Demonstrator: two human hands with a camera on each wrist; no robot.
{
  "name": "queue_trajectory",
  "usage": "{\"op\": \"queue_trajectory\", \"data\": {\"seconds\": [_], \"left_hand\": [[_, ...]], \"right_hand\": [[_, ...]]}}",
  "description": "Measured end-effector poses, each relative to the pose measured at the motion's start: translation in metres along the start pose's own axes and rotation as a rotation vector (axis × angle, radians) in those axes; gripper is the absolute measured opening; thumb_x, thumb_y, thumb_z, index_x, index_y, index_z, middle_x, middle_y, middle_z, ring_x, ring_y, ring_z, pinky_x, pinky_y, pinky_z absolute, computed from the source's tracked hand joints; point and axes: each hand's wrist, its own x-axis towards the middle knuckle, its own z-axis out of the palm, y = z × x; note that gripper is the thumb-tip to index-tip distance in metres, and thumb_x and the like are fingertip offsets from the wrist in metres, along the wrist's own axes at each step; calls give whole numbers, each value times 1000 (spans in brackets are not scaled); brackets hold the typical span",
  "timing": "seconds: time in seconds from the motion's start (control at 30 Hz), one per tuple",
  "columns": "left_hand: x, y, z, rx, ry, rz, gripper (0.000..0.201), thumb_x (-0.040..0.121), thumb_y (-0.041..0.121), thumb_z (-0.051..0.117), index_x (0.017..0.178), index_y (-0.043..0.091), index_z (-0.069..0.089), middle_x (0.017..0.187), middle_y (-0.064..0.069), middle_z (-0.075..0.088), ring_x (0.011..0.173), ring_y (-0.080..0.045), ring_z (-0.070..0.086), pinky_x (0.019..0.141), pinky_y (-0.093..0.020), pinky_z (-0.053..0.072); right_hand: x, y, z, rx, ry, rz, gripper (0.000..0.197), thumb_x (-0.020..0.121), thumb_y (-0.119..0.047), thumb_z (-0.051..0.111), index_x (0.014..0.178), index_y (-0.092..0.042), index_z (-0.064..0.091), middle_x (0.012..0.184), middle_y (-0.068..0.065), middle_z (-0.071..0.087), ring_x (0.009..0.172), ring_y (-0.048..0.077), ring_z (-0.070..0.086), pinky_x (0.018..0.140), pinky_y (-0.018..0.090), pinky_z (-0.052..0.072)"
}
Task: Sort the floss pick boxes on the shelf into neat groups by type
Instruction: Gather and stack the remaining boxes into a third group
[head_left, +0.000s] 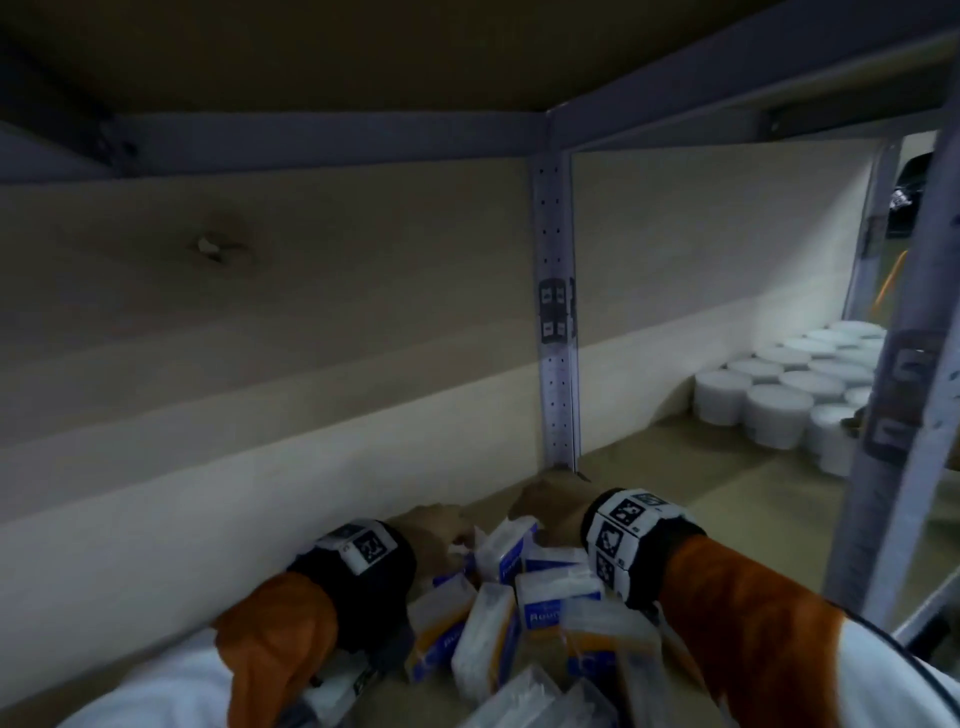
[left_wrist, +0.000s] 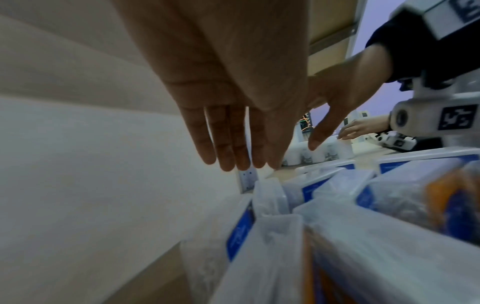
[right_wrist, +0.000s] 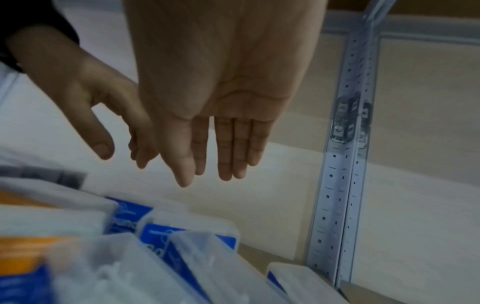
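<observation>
A jumbled pile of clear floss pick boxes lies on the shelf board at the bottom of the head view. Some carry blue labels (head_left: 511, 553) (right_wrist: 153, 232) (left_wrist: 240, 232), others orange labels (head_left: 441, 623) (left_wrist: 441, 197) (right_wrist: 23, 242). My left hand (head_left: 439, 527) (left_wrist: 241, 144) hovers over the far left edge of the pile, fingers straight and together, holding nothing. My right hand (head_left: 545, 506) (right_wrist: 207, 156) is beside it over the far right edge, also flat and empty. The palms face each other across the rear boxes.
A pale back board (head_left: 260, 364) runs close behind the pile. A perforated metal upright (head_left: 558, 364) (right_wrist: 337, 205) stands just behind my right hand. Several white round tubs (head_left: 779, 400) fill the neighbouring bay. A front post (head_left: 904, 415) stands at right. Another person's hand (left_wrist: 361, 127) shows far off.
</observation>
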Motion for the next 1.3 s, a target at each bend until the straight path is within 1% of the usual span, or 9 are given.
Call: {"op": "queue_trajectory", "data": {"seconds": [0.17,0.3,0.47,0.6,0.73,0.83,0.93,1.03,1.3], "left_hand": [[29,-20,1,52,-101,-80,35,94,32,51,111,2,58,96,-14,54,85,-24,54,66,-31,42],[42,-25,6,75,-139,-139,40,90,41,56,68,13,40,62,-1,30,51,-14,28,50,-26,24],[46,-27,8,77,-164,-142,39,87,35,63,110,3,60,92,-14,52,87,-27,57,71,-32,40],[48,-31,8,80,-162,-135,27,87,31,64,81,6,58,71,-9,46,75,-24,52,71,-31,39],[47,-41,5,99,-155,-133,44,86,26,65,111,-11,59,115,-30,60,102,-36,62,81,-44,50],[47,-50,7,119,-162,-137,40,87,24,65,112,-7,60,113,-28,60,86,-28,57,54,-31,37],[46,-57,10,101,-151,-129,26,86,23,66,103,5,59,99,-16,55,84,-17,47,49,-19,27],[46,-60,11,83,-133,-128,33,84,23,67,109,1,61,100,-14,55,85,-16,47,49,-18,27],[43,-59,10,66,-117,-115,46,85,23,67,122,-1,56,126,-17,57,113,-31,57,83,-33,46]], "right_hand": [[35,8,3,-50,-84,-9,53,95,-17,51,145,-24,36,151,4,37,136,27,40,110,42,38],[55,16,13,-3,-89,10,57,92,-10,52,143,-32,38,151,2,37,134,29,42,105,42,41],[71,17,11,81,-98,46,42,93,-22,51,135,-27,51,144,5,48,127,30,49,99,42,43],[79,16,13,54,-183,-7,44,92,-18,53,137,-17,49,145,8,46,122,28,53,100,44,45],[84,15,9,19,-137,-34,41,94,-11,52,135,-8,51,141,15,48,122,31,52,100,43,43],[83,13,4,-44,-90,-3,35,94,-4,49,128,0,56,133,21,55,120,35,55,95,39,46],[83,12,1,-81,-112,39,23,95,-2,47,107,5,65,129,24,58,99,38,62,78,35,49],[89,16,4,-52,-86,45,29,96,-2,44,118,6,61,132,23,55,111,37,59,94,38,48],[96,9,6,57,-23,59,29,95,1,46,119,10,60,124,26,60,106,30,62,67,21,49]]}}
